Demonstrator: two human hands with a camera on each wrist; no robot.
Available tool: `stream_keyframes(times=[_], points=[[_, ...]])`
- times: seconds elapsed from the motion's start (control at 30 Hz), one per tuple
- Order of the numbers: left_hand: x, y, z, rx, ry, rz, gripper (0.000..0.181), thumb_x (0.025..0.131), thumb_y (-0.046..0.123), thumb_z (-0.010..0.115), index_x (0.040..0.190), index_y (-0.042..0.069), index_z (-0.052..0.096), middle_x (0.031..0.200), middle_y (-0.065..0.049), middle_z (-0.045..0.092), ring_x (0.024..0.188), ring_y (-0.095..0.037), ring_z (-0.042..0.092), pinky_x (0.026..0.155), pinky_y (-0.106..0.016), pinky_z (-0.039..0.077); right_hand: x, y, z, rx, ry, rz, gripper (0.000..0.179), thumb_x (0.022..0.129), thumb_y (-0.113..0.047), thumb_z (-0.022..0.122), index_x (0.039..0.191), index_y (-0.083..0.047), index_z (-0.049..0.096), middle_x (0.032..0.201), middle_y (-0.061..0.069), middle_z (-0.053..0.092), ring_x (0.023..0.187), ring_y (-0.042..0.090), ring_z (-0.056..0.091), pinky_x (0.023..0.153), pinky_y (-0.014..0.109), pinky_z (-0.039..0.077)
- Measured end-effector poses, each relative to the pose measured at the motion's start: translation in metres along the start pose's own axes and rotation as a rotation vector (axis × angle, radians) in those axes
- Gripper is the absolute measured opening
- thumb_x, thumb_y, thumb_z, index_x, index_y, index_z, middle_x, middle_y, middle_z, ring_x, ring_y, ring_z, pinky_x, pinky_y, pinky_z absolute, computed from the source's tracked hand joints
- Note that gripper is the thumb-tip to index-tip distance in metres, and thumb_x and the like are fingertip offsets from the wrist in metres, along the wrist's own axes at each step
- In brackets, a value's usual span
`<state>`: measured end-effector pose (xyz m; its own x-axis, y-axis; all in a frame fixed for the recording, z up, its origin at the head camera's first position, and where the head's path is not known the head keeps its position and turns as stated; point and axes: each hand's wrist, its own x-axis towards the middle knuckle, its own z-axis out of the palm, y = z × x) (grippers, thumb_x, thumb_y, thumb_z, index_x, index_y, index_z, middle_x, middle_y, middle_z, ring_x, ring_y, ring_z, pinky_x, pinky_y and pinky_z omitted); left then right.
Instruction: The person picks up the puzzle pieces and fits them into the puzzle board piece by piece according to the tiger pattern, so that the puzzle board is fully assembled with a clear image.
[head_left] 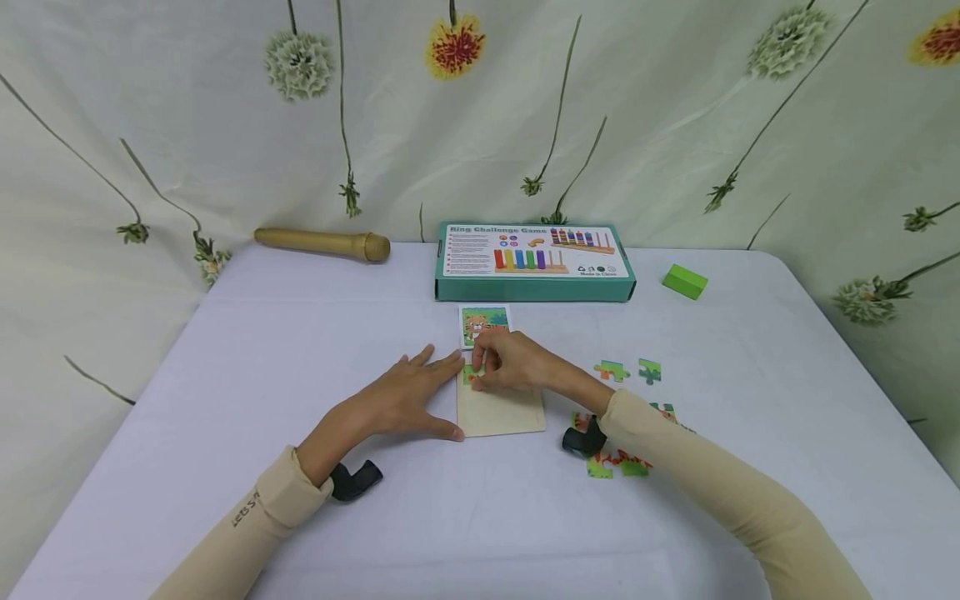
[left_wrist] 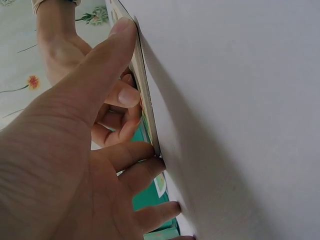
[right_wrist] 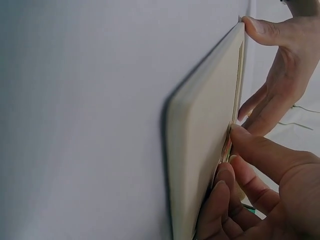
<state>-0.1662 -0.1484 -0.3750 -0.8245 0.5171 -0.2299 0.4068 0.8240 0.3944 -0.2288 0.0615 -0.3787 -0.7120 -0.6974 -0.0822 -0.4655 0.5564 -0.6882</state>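
Observation:
A pale wooden puzzle board (head_left: 501, 415) lies flat on the white-covered table. My left hand (head_left: 408, 396) rests beside it with fingers spread; thumb and fingertips touch the board's left edge, also seen along the board edge (left_wrist: 146, 95) in the left wrist view. Over the board's upper left corner my right hand (head_left: 516, 360) bends its fingers and pinches a green and orange jigsaw piece (head_left: 471, 374) between thumb and fingers. In the right wrist view the piece (right_wrist: 226, 150) sits low at the board's surface, partly hidden by fingers. A tiger picture card (head_left: 483, 321) lies just beyond the board.
Several loose jigsaw pieces (head_left: 612, 371) lie to the right, some hidden under the right sleeve (head_left: 697, 467). A teal Ring Challenge Game box (head_left: 534, 289) stands behind the card. A green block (head_left: 685, 282) is at back right, a wooden stick with a rounded head (head_left: 322, 242) at back left.

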Motion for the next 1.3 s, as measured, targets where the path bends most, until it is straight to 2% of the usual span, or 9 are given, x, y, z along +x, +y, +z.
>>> stream_keyframes(times=[0.4,0.67,0.83,1.0,1.03,1.17,1.3], points=[[0.0,-0.002,0.001,0.007,0.003,-0.002,0.108,0.07,0.061,0.075,0.152,0.01,0.027,0.157,-0.006,0.025,0.146,-0.039,0.009,0.114,-0.061,0.012,0.0,0.001,0.001,-0.014,-0.004,-0.02,0.017,0.081,-0.014,0.077,0.09,-0.009,0.064,0.071,0.0,0.059,0.063,0.008,0.051,0.058,0.019,0.042],[0.001,-0.002,0.002,-0.005,0.004,-0.006,0.106,0.07,0.06,0.075,0.152,0.014,0.026,0.158,-0.003,0.023,0.146,-0.037,0.008,0.115,-0.06,0.011,-0.006,-0.001,-0.002,-0.024,-0.005,-0.038,0.011,0.088,-0.019,0.07,0.093,-0.011,0.065,0.076,-0.001,0.062,0.067,0.008,0.052,0.063,0.019,0.043],[0.001,-0.002,0.004,-0.006,-0.007,-0.003,0.103,0.071,0.06,0.075,0.152,0.018,0.028,0.159,-0.002,0.021,0.146,-0.038,0.007,0.115,-0.061,0.01,-0.022,-0.001,-0.013,-0.036,0.004,-0.044,0.015,0.093,-0.019,0.064,0.104,-0.01,0.067,0.086,-0.002,0.065,0.074,0.01,0.055,0.066,0.022,0.047],[0.001,-0.001,0.005,-0.007,-0.005,0.002,0.1,0.071,0.059,0.075,0.152,0.021,0.03,0.159,-0.002,0.019,0.146,-0.037,0.006,0.115,-0.06,0.01,-0.044,0.011,-0.036,-0.035,0.085,-0.036,0.018,0.095,-0.023,0.061,0.108,-0.012,0.066,0.09,-0.001,0.064,0.079,0.015,0.057,0.068,0.027,0.049],[0.001,-0.001,0.005,-0.006,-0.006,0.004,0.099,0.072,0.059,0.075,0.152,0.022,0.03,0.159,-0.002,0.019,0.146,-0.037,0.006,0.115,-0.06,0.01,-0.05,0.014,-0.041,-0.031,0.101,-0.027,0.017,0.094,-0.024,0.061,0.105,-0.011,0.067,0.09,0.0,0.064,0.08,0.016,0.058,0.069,0.028,0.05],[0.001,0.0,0.005,-0.004,-0.012,0.005,0.096,0.072,0.059,0.075,0.151,0.025,0.032,0.159,-0.001,0.019,0.147,-0.037,0.005,0.116,-0.059,0.009,-0.073,0.026,-0.058,-0.012,0.136,0.008,0.023,0.094,-0.022,0.061,0.111,-0.007,0.066,0.096,0.002,0.065,0.086,0.018,0.058,0.072,0.031,0.051],[0.001,0.0,0.004,0.001,-0.011,0.004,0.096,0.072,0.06,0.075,0.151,0.025,0.033,0.159,-0.002,0.02,0.147,-0.037,0.005,0.115,-0.059,0.009,-0.092,0.04,-0.07,-0.062,0.172,0.062,0.024,0.093,-0.018,0.063,0.114,-0.006,0.065,0.101,0.003,0.065,0.09,0.019,0.058,0.073,0.032,0.052]])
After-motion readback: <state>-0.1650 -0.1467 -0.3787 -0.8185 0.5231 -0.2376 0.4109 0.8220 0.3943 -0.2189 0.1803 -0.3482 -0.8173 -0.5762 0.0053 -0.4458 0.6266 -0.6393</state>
